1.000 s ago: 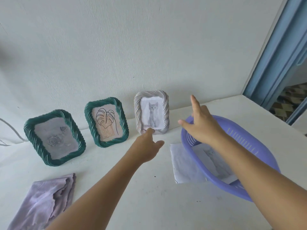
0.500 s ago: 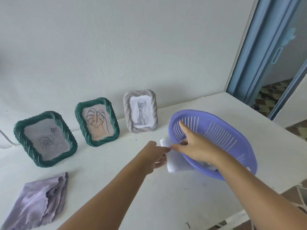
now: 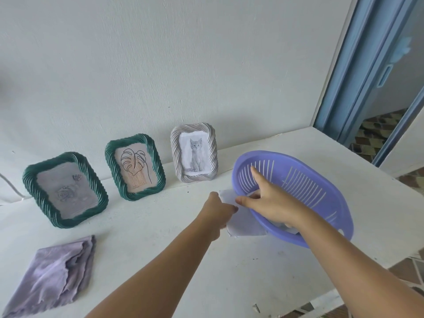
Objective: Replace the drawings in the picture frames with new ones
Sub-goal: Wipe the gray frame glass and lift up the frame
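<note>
Item: paper sheet, centre-right of frame, half under the tilted purple basket. My left hand pinches its edge; my right hand grips the basket rim. Light, floppy, tearable, I judge; hold by the edge.

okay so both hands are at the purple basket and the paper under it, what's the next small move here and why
Probably tilt the purple basket a bit higher with the right hand and slide the paper sheet out leftward with the left hand. The basket's near rim sits over the sheet's right part, and the left hand already grips its free edge.
</note>
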Motion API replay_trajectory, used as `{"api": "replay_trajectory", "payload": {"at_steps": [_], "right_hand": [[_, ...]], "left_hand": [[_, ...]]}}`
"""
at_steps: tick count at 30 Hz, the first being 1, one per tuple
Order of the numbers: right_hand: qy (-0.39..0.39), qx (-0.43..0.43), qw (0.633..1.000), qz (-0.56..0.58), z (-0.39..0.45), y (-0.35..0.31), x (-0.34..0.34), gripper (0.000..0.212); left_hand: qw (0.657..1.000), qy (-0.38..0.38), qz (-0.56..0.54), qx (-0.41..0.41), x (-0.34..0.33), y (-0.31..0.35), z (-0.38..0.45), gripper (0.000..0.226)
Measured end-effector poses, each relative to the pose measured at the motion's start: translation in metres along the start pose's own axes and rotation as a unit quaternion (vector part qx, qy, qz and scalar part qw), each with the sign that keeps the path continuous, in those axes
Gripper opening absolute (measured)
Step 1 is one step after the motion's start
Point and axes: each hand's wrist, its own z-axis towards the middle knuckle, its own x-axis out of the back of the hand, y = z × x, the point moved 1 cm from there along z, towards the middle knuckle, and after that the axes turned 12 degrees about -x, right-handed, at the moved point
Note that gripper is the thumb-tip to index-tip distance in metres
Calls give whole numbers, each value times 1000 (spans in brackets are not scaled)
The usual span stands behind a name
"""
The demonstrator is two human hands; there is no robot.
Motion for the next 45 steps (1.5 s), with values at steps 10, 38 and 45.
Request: {"api": "replay_trajectory", "payload": {"at_steps": [10,38,45], "right_hand": [[-6,1,1000,8,2,1,1,103],[-15,39,999,-8,-15,-7,3,53],[-7,30,999,-9,-13,-4,-2,57]], "left_hand": [[998,0,-66,-3,-1,1,-1,89],[981,78,-92,-153,63,13,-10,26],[970,100,-87,-202,69,31,-20,25]]}}
